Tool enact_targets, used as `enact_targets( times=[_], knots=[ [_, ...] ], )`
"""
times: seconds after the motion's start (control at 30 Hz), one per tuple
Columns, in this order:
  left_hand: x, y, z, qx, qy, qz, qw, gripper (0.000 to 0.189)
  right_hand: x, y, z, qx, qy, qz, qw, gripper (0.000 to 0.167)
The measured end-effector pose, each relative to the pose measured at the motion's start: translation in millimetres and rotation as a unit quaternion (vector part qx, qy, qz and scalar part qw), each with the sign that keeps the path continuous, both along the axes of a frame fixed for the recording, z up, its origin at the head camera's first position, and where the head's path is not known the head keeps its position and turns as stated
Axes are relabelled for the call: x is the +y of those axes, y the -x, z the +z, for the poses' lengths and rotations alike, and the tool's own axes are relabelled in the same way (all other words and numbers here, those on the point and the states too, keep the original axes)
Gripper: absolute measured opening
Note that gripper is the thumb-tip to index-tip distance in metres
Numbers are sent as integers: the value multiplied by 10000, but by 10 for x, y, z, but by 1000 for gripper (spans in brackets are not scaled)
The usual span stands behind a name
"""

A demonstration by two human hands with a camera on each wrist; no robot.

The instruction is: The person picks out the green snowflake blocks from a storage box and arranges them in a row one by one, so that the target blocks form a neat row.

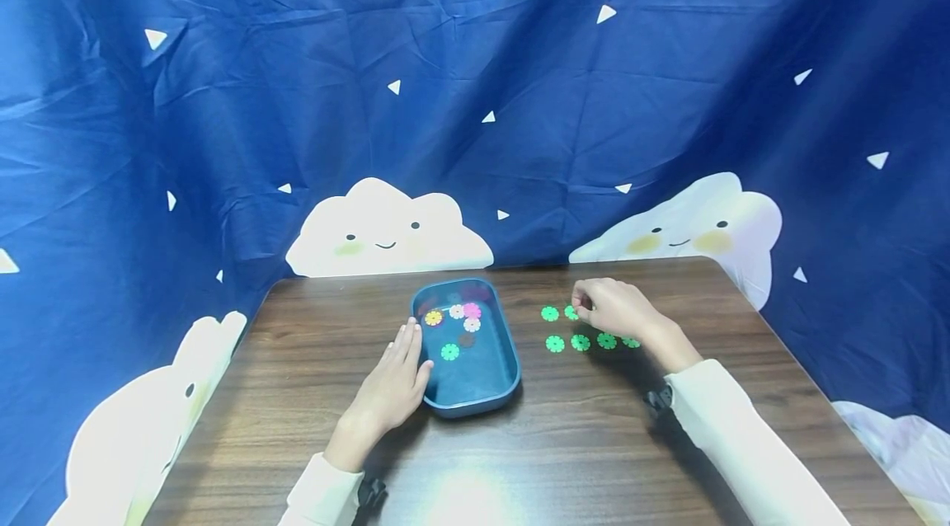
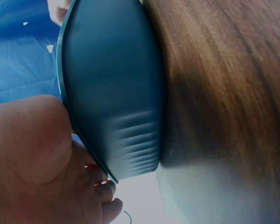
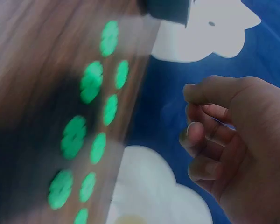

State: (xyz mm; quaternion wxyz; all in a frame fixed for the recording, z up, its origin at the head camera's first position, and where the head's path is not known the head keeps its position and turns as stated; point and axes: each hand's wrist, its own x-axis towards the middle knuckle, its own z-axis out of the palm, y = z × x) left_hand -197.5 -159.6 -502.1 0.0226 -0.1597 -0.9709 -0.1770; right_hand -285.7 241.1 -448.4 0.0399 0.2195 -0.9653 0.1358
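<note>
In the head view my left hand rests its straight fingers along the left rim of a dark teal tray. The left wrist view has the palm against that rim. My right hand hovers above two rows of green flower-shaped pieces on the table, partly covering the back row. The right wrist view shows its fingers loosely bent, apart from the green pieces, with nothing visible between them. Inside the tray lie a yellow flower piece, a green one, and several pink, white and dark ones.
The wooden table ends at the back against a blue curtain with white clouds and small triangles. The tray's raised wall stands between its pieces and the green rows to the right.
</note>
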Motion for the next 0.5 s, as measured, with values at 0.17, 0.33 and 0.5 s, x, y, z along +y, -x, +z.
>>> enact_targets(
  times=[0.17,0.33,0.5],
  knots=[
    [-3,-1,-11,22,-4,-21,10000,67,-252,48,97,51,9,145,9999,11],
    [-6,8,-24,-44,14,-9,10000,67,-497,98,179,147,15,297,9994,10],
    [-6,9,-19,-1,1,-22,10000,67,-737,136,259,193,-61,511,9985,8]
  ],
)
